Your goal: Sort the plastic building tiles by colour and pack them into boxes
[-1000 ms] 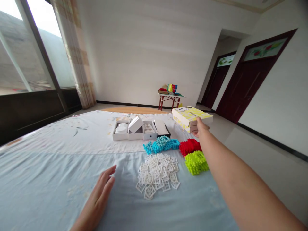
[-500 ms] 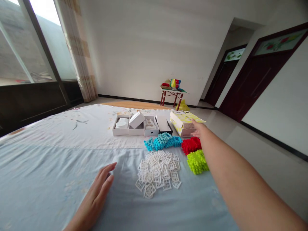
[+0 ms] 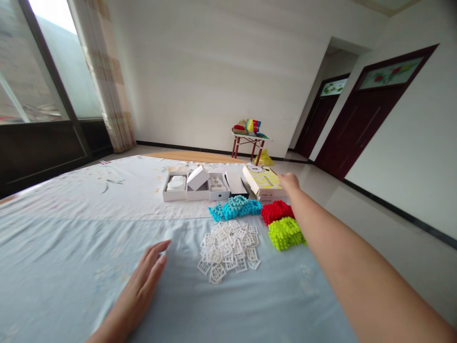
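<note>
My left hand (image 3: 146, 274) rests on the blue cloth at the lower left, holding nothing, its fingers stretched out and slightly apart. To its right lies a heap of white lattice-like plastic pieces (image 3: 228, 247). My right arm reaches forward to a yellow and white cardboard box (image 3: 264, 180). The fingers of my right hand (image 3: 290, 182) are bent against the box's right front corner, partly hidden. The box's lid is down. Nearer me are bundles of knobbly plastic pieces: blue (image 3: 237, 208), red (image 3: 276, 212) and lime green (image 3: 285, 233), the last two partly beneath my forearm.
Left of the yellow box stands a row of small white boxes (image 3: 174, 195) with white items inside, one lid (image 3: 198, 177) tilted on top. A floral white cloth (image 3: 132, 190) covers the table's far part. Beyond is a small side table (image 3: 246, 136) with colourful packages.
The yellow box's lid flap, raised over my right hand before, now lies down. My right hand has shifted to the box's right corner. The view has turned slightly right; my left hand stays put.
</note>
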Available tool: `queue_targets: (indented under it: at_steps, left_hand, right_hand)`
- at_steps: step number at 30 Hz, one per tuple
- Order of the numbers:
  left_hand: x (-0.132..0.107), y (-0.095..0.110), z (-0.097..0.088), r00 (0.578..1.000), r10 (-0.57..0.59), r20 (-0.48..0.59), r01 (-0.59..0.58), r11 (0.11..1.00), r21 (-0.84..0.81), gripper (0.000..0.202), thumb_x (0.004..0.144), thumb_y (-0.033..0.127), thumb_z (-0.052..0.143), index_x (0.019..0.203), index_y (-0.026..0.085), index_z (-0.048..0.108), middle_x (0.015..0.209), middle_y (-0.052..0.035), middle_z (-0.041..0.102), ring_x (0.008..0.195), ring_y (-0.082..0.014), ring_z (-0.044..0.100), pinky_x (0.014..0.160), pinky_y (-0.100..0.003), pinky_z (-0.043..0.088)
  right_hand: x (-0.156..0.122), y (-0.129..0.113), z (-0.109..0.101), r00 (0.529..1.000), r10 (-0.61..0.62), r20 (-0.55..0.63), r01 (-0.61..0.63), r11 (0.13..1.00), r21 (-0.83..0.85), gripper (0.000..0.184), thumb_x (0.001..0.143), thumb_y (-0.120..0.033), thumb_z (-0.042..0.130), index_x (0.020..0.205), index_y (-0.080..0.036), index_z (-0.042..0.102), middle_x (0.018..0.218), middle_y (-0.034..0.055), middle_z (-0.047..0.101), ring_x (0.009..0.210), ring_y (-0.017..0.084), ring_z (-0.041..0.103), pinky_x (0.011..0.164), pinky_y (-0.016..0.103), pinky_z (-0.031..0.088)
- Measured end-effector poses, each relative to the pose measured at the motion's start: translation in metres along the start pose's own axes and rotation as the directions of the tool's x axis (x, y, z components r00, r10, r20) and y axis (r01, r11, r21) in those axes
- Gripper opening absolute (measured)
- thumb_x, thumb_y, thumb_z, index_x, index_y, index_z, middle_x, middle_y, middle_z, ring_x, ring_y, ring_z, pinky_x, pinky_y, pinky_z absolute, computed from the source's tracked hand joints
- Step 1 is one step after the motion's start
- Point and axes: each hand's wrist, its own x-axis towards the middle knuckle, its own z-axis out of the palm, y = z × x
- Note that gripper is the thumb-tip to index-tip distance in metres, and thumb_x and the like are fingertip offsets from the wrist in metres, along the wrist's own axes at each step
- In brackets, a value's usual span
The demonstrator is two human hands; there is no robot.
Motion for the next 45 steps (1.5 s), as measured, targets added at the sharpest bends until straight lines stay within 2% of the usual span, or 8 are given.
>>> queue_targets:
  at_steps: [3,8,11,22,30,33,39,45]
  left_hand:
    - [-0.001,0.005,0.001,1.0,-0.005,0.029,0.005,1.0,0.015,0.042,0.087,0.043,0.033,0.122,0.027,0.048,0.129,-0.0037,0.048,0.121,-0.0196,0.043,0.104,-0.036,0.032]
    - [0.001,0.01,0.004,0.999,0.0,0.052,-0.003,0.998,0.058,0.042,0.087,0.045,0.031,0.118,0.025,0.05,0.123,-0.0049,0.051,0.118,-0.0199,0.046,0.102,-0.036,0.033]
    - [0.005,0.009,0.007,0.999,0.022,0.045,-0.025,0.998,0.062,0.041,0.087,0.046,0.031,0.115,0.024,0.052,0.119,-0.0053,0.053,0.115,-0.0199,0.048,0.1,-0.037,0.035]
    - [0.007,0.007,0.016,0.999,0.001,-0.034,-0.001,1.0,-0.016,0.045,0.089,0.044,0.026,0.107,0.019,0.058,0.112,-0.0078,0.058,0.107,-0.0209,0.053,0.096,-0.04,0.037]
    - [0.006,0.01,0.015,0.997,0.003,-0.077,-0.008,0.998,-0.065,0.044,0.088,0.043,0.027,0.103,0.019,0.06,0.107,-0.009,0.061,0.104,-0.0227,0.055,0.093,-0.042,0.04]
    - [0.006,0.009,0.015,0.997,0.003,-0.079,-0.009,0.997,-0.079,0.045,0.088,0.044,0.027,0.103,0.018,0.061,0.107,-0.0093,0.06,0.103,-0.0225,0.055,0.093,-0.041,0.04]
    - [0.006,0.009,0.015,0.998,-0.011,-0.068,0.006,0.998,-0.069,0.043,0.087,0.044,0.029,0.103,0.02,0.062,0.108,-0.0079,0.061,0.103,-0.023,0.055,0.092,-0.041,0.04]
    - [0.006,0.011,0.014,0.997,-0.028,-0.067,0.025,0.999,-0.046,0.041,0.088,0.042,0.03,0.102,0.022,0.062,0.107,-0.0066,0.062,0.102,-0.0225,0.056,0.09,-0.041,0.041]
  right_hand:
    - [-0.043,0.002,0.015,0.988,-0.127,0.087,0.129,0.991,-0.022,0.024,0.072,-0.026,0.061,0.094,-0.017,0.061,0.085,0.005,0.067,0.082,0.018,0.063,0.069,0.025,0.049]
    - [-0.137,0.044,0.026,0.669,-0.535,0.517,0.639,0.769,-0.031,0.021,0.077,-0.03,0.053,0.091,-0.019,0.064,0.087,0.0043,0.068,0.081,0.016,0.063,0.076,0.028,0.048]
    - [-0.174,0.08,0.025,0.601,-0.603,0.524,0.738,0.67,-0.076,0.023,0.077,-0.029,0.052,0.094,-0.018,0.064,0.096,0.0074,0.066,0.09,0.018,0.061,0.083,0.031,0.046]
    - [-0.193,0.129,0.051,0.743,-0.583,0.328,0.667,0.607,-0.432,0.042,0.081,-0.045,0.05,0.106,-0.015,0.063,0.114,0.0141,0.06,0.112,0.025,0.051,0.097,0.038,0.036]
    - [-0.233,0.121,0.059,0.559,-0.628,0.541,0.823,0.501,-0.268,0.039,0.078,-0.046,0.054,0.107,-0.022,0.063,0.116,0.0082,0.06,0.111,0.023,0.052,0.097,0.037,0.036]
    - [-0.237,0.107,0.056,0.542,-0.634,0.551,0.826,0.522,-0.213,0.032,0.081,-0.046,0.05,0.096,-0.024,0.067,0.102,0.0046,0.067,0.103,0.021,0.055,0.093,0.034,0.038]
    - [-0.186,0.055,0.067,0.67,-0.64,0.376,0.739,0.525,-0.422,0.026,0.083,-0.035,0.047,0.09,-0.024,0.069,0.095,0.0028,0.069,0.1,0.02,0.055,0.09,0.03,0.037]
    - [-0.137,0.011,0.118,0.784,-0.435,0.443,0.618,0.475,-0.627,0.022,0.077,-0.034,0.051,0.084,-0.026,0.071,0.103,0.0059,0.066,0.113,0.029,0.045,0.09,0.04,0.034]
